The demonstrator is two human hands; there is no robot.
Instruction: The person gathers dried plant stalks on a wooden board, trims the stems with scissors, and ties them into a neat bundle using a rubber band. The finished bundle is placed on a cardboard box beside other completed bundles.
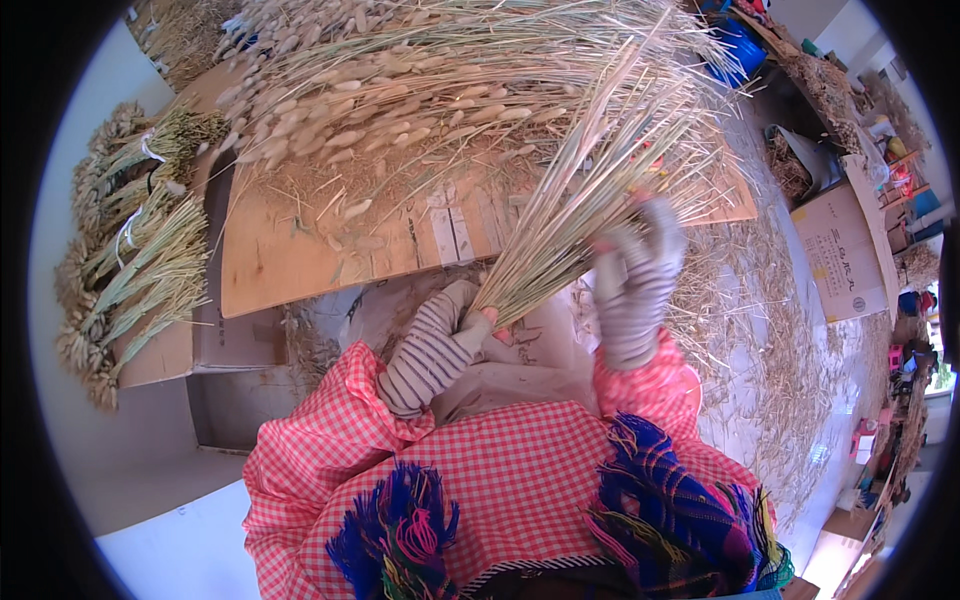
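My left hand (439,349), in a striped fabric glove with bare fingertips, grips the narrow lower end of a bundle of dried grass stems (555,232). From that grip the stems fan up and to the right, over the edge of a wooden board (300,255). Close against the bundle's right side is my right hand (637,277), gloved the same way and blurred by motion. Its fingers are bent near the stems; whether they hold any is unclear. On the board lie many loose dried grass stalks (465,75) with fluffy oval seed heads (345,139).
Tied bundles of dried grass (142,225) lie on cardboard at the left. Plastic sheeting (517,375) is below my hands. Stem litter (750,315) covers the floor at right, where a cardboard box (840,255) stands. A blue container (739,52) is at the upper right.
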